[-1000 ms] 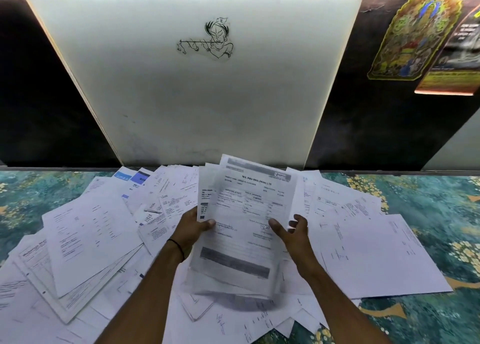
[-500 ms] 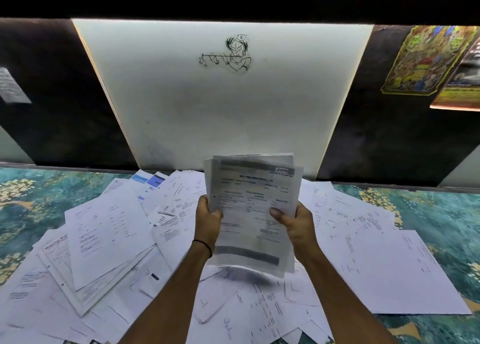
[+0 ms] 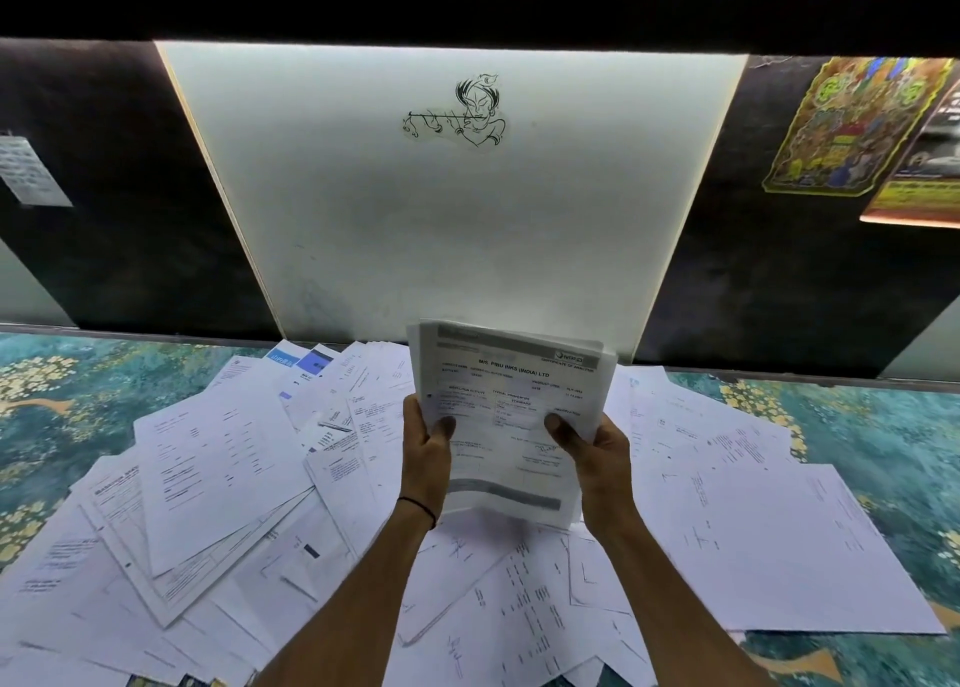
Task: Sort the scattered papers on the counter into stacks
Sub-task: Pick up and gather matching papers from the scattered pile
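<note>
Item 1: sheaf of papers [image 3: 511,416], upright and lifted clear of the table, held in front of the white wall panel's [image 3: 457,208] lower edge. I see my left hand [image 3: 427,450] clamped on its left edge and my right hand [image 3: 597,450] on its right edge, thumbs pressed on the printed front sheet.

Item 2: scattered papers [image 3: 218,478], overlapping and skewed, covering the middle of the table [image 3: 883,426] from the back edge to the near edge.

Item 3: large sheet [image 3: 779,546] lying flat at right, one corner nearing the table's right side.

Item 4: free room: bare patterned surface at the far left and far right.
</note>
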